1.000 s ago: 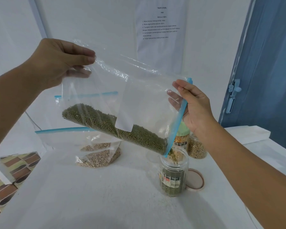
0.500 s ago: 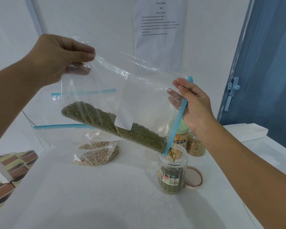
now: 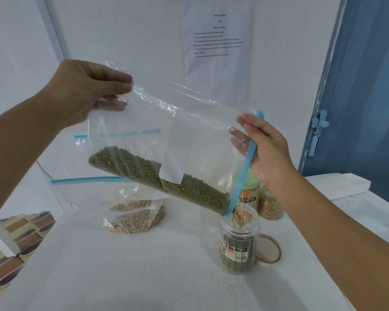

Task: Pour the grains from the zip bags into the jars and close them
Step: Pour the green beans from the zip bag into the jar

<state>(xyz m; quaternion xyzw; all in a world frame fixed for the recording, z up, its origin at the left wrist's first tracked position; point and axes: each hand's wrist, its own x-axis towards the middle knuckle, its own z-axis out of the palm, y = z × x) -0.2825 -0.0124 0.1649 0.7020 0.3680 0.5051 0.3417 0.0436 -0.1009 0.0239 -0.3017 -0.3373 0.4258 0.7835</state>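
Head view: my left hand (image 3: 81, 93) and right hand (image 3: 267, 149) pinch the crinkly clear zip bag (image 3: 189, 135), tilting round green grains (image 3: 157, 176) into the cylindrical jar (image 3: 238, 241) below my right hand.

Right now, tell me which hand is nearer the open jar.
Right. The right hand holds the bag's zip edge just above the open jar; the left hand pinches the raised far corner, well up-left.

— What can't you make out?
— The small print on the wall sheet (image 3: 218, 39) is too blurred to read, and so is the open jar's label (image 3: 235, 251).
— Anything covered?
— The zip bag (image 3: 189, 135) veils the left hand's fingertips (image 3: 109, 104) and half-hides the green-lidded jar (image 3: 249, 191). Both forearms run off the frame's edges, as does the counter (image 3: 121, 277).
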